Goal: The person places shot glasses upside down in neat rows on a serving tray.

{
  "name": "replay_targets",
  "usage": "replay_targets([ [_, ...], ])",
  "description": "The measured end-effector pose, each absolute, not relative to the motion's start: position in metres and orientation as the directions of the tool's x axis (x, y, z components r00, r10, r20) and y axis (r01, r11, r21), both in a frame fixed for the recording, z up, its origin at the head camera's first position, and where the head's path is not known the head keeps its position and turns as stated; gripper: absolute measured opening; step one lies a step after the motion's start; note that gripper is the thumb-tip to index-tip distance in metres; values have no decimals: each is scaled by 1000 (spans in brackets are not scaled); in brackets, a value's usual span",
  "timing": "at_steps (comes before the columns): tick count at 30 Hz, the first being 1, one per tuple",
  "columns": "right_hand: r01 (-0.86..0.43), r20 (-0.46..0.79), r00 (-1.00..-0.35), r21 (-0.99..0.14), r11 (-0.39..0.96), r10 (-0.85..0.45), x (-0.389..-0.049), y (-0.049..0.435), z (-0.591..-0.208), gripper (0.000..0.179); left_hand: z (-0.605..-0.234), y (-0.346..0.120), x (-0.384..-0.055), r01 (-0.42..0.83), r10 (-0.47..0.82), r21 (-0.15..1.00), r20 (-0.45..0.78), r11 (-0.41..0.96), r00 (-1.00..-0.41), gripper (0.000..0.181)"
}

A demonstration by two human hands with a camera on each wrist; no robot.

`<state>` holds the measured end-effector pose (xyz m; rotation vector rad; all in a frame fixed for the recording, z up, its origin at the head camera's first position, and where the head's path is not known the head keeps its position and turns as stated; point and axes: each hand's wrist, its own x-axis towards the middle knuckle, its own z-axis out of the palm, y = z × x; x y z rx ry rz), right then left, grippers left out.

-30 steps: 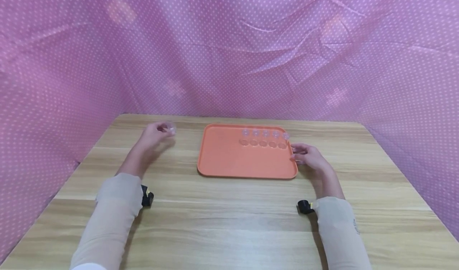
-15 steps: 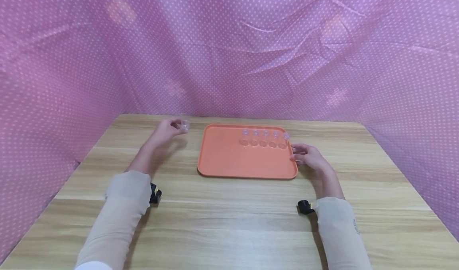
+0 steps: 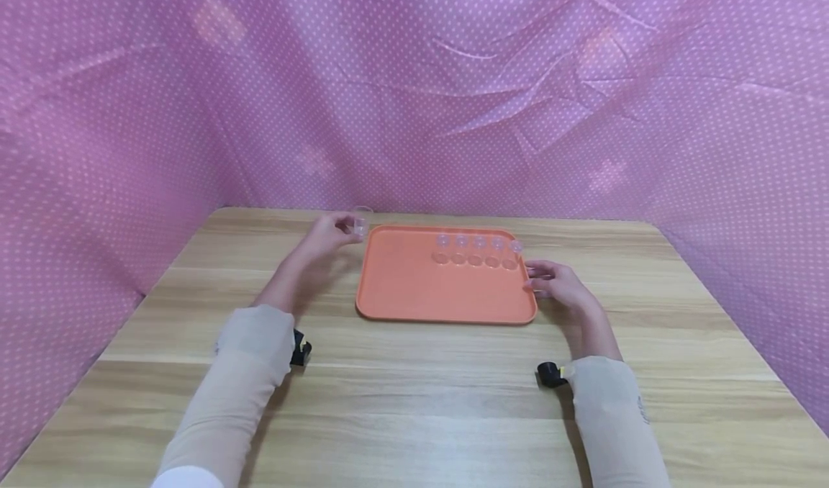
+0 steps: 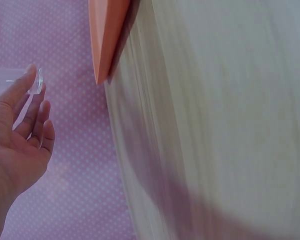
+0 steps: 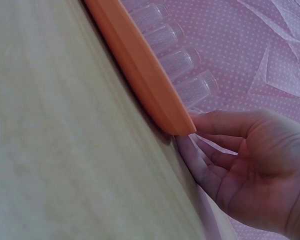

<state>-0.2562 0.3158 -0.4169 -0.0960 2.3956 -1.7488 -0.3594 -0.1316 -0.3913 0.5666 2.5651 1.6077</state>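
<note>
My left hand (image 3: 329, 233) holds a small clear cup (image 3: 360, 226) between thumb and fingertips, just off the tray's upper left corner. In the left wrist view the cup (image 4: 12, 80) has a thick base, which points toward the table side, and the thumb presses against it. The orange tray (image 3: 447, 297) lies on the table with a row of several clear cups (image 3: 476, 251) on its right half; they appear to stand mouth down. My right hand (image 3: 562, 285) grips the tray's right rim, thumb over the edge (image 5: 185, 122) and fingers lower against it.
The wooden table (image 3: 414, 394) extends on all sides of the tray. Pink dotted cloth (image 3: 414, 92) hangs behind and at both sides of it. Each sleeve carries a small black wrist camera (image 3: 550, 374).
My left hand has moved to the right with the clear cup, from the table's left part to the tray's upper left corner. The right hand and tray have stayed put.
</note>
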Motion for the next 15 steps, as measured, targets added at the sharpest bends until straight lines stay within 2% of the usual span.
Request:
replay_targets([
  [6, 62, -110, -983, -953, 296, -149, -256, 316, -417, 50, -368, -106, -339, 293, 357, 866, 145, 406, -923, 34],
  [15, 79, -125, -983, -947, 311, -132, -257, 316, -419, 53, -382, -92, -349, 275, 382, 889, 127, 365, -916, 34],
])
